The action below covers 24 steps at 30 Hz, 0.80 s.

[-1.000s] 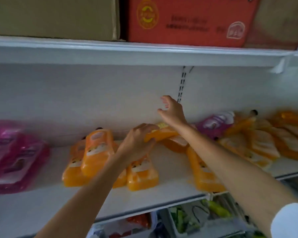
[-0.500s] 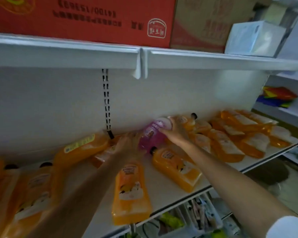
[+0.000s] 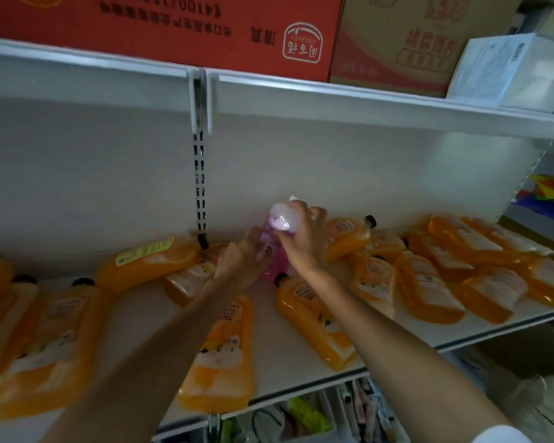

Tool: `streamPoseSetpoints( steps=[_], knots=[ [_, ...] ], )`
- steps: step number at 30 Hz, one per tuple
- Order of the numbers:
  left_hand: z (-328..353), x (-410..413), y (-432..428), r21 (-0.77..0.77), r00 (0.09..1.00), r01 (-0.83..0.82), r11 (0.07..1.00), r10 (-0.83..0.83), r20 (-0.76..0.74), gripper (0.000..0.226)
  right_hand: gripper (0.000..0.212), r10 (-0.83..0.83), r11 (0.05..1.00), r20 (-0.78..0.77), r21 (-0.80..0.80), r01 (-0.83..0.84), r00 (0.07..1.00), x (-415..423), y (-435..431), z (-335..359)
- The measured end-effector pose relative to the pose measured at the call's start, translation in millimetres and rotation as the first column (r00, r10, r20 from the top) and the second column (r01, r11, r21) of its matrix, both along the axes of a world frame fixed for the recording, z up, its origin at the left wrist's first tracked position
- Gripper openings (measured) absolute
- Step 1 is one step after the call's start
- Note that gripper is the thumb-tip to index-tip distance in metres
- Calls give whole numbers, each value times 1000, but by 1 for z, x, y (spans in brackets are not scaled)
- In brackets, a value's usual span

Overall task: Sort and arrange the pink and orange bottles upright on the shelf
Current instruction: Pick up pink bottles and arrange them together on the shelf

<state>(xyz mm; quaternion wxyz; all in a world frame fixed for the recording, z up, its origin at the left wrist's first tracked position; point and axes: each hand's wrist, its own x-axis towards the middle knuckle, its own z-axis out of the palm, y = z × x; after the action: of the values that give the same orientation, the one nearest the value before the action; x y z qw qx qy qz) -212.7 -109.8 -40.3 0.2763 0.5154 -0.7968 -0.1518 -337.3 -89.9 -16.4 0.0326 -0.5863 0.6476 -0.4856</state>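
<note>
Shelf (image 3: pixel 269 346) holds at least twelve orange bottles (image 3: pixel 314 321); left hand (image 3: pixel 240 263) and right hand (image 3: pixel 304 244) grip one pink bottle (image 3: pixel 273 266).

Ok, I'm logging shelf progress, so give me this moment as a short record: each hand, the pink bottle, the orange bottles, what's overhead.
left hand: holds pink bottle low down
right hand: grips its upper end
pink bottle: steeply tilted, near back panel
orange bottles: many lying flat on shelf, overlapping at right
upper shelf: red carton, brown carton, white box
</note>
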Motion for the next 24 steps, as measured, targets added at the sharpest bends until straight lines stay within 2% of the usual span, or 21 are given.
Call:
streamPoseSetpoints(
  steps=[2,4,5,7,8,11,13,16,19,21,24],
  knots=[
    [12,2,1,-44,983,-33,998,24,-181,57,45,42,993,-45,-110,-47,998,8,3,10],
    [22,11,5,28,951,-7,1000,15,-310,83,42,90,973,-45,-207,-97,995,16,3,27],
    [27,20,8,67,921,66,996,-35,-388,94,42,129,959,-44,-247,-136,991,21,2,37],
    [31,42,20,16,827,221,975,-179,-534,106,41,262,932,32,-267,-244,964,36,3,58],
    [30,56,27,-37,805,220,975,-203,-557,106,41,335,922,109,-243,-302,936,49,5,66],
    [37,93,56,-95,796,27,995,-79,-600,104,40,467,884,331,-179,-432,820,96,10,73],
    [39,120,74,-84,765,-92,992,16,-644,97,43,482,874,379,-149,-462,790,136,11,70],
    [33,174,95,-54,692,-236,970,128,-711,87,64,553,824,289,-52,-564,782,204,15,65],
    [25,237,116,-88,640,-405,910,214,-738,83,88,682,716,193,22,-698,705,273,29,59],
    [22,275,133,-71,597,-476,877,262,-759,81,90,732,668,160,22,-744,662,318,42,54],
    [14,325,157,-2,507,-572,820,352,-787,78,77,765,621,218,-4,-784,605,383,63,47]
  ],
)
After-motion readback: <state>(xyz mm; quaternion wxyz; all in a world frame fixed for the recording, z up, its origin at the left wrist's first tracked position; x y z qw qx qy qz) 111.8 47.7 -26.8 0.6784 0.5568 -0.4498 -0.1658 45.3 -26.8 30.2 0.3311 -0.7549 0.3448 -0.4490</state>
